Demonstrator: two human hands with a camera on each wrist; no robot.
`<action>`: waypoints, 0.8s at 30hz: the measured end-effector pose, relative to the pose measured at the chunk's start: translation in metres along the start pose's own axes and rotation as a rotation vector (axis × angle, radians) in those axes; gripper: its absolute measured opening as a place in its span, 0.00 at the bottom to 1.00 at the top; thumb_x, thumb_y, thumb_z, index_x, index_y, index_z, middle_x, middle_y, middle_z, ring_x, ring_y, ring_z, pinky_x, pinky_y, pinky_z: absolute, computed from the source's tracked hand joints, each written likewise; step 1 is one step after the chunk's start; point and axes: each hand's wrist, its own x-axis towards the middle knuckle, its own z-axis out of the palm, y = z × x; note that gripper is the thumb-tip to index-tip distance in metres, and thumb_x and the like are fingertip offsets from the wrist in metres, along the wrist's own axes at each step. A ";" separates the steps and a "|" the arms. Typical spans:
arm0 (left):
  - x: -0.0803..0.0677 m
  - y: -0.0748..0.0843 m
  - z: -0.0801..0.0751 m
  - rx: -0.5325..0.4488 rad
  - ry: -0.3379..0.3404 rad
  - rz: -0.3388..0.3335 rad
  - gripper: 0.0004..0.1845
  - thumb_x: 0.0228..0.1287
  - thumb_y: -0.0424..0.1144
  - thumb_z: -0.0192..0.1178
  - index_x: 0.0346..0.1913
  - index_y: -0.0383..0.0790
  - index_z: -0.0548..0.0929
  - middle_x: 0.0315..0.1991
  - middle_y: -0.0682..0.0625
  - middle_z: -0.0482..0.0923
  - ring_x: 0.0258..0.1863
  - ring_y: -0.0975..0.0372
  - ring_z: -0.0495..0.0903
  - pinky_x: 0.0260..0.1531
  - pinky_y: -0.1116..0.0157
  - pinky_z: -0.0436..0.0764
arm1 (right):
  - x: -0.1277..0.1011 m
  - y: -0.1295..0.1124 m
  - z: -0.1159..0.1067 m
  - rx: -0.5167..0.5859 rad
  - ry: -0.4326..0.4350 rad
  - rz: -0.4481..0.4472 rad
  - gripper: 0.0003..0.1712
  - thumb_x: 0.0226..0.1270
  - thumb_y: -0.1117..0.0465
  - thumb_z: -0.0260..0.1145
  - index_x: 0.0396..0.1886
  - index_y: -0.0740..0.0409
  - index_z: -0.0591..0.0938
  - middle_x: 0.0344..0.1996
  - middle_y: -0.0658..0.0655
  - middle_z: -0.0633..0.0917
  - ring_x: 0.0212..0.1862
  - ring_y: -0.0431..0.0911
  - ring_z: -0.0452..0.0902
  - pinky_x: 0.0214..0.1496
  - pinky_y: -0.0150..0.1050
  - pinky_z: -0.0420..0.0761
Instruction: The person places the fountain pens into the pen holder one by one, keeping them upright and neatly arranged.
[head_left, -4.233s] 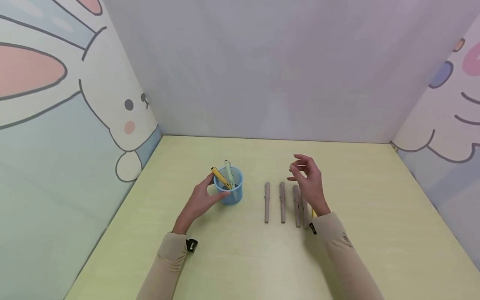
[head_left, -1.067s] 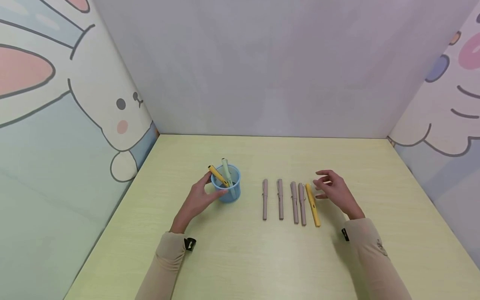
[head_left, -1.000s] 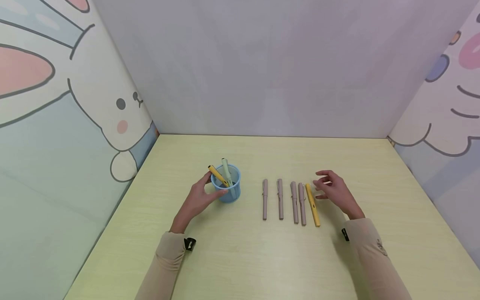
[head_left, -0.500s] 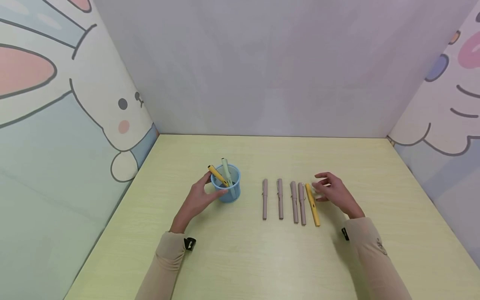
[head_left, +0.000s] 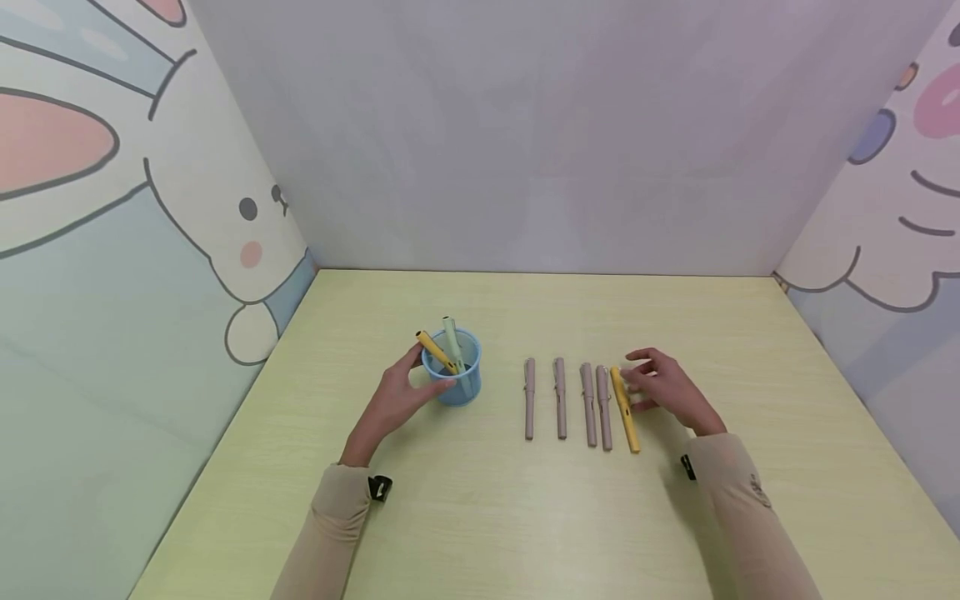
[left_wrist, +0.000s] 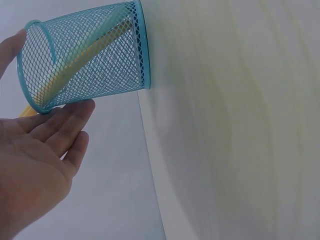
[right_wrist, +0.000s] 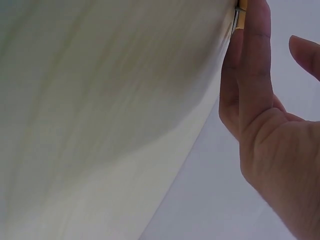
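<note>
Four taupe pens [head_left: 567, 400] lie in a row on my table [head_left: 525, 517], between the blue mesh cup [head_left: 453, 377] and the yellow pen [head_left: 624, 409] at the row's right end. My right hand [head_left: 667, 390] rests low beside that yellow pen, fingers loosely extended, fingertips touching it, gripping nothing. My left hand [head_left: 397, 398] cups the mesh cup, thumb and fingers around its rim; it holds a yellow pen and a pale green pen [head_left: 452, 337].

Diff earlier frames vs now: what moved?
The right hand moved right off the brown pens, then eased down to touch the yellow pen. Unchanged: left hand around the blue mesh cup, two pens inside, five on the table.
</note>
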 end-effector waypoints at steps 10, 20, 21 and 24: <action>-0.001 0.000 0.000 0.003 -0.005 0.003 0.49 0.66 0.56 0.70 0.82 0.43 0.58 0.72 0.40 0.70 0.73 0.47 0.65 0.70 0.36 0.59 | 0.005 0.000 0.003 -0.017 -0.024 0.053 0.33 0.80 0.62 0.62 0.72 0.76 0.60 0.53 0.71 0.73 0.44 0.51 0.79 0.40 0.45 0.88; -0.001 0.001 0.001 0.004 -0.003 -0.002 0.49 0.66 0.56 0.71 0.82 0.43 0.58 0.72 0.40 0.70 0.74 0.47 0.64 0.70 0.36 0.59 | 0.008 0.002 0.004 -0.043 -0.022 0.067 0.31 0.78 0.65 0.62 0.71 0.77 0.61 0.50 0.70 0.75 0.40 0.48 0.79 0.39 0.44 0.88; -0.001 0.001 0.001 0.005 -0.003 -0.004 0.49 0.66 0.56 0.71 0.82 0.43 0.58 0.72 0.40 0.70 0.74 0.47 0.64 0.70 0.36 0.59 | 0.008 0.002 0.004 -0.045 -0.021 0.067 0.31 0.78 0.65 0.62 0.71 0.77 0.61 0.50 0.70 0.75 0.40 0.48 0.80 0.39 0.44 0.88; -0.001 0.002 0.000 0.007 -0.004 -0.008 0.49 0.66 0.56 0.71 0.82 0.43 0.58 0.72 0.40 0.69 0.74 0.47 0.64 0.70 0.36 0.58 | 0.008 0.002 0.005 -0.044 -0.020 0.070 0.32 0.76 0.66 0.63 0.70 0.78 0.62 0.48 0.68 0.76 0.39 0.48 0.80 0.39 0.44 0.88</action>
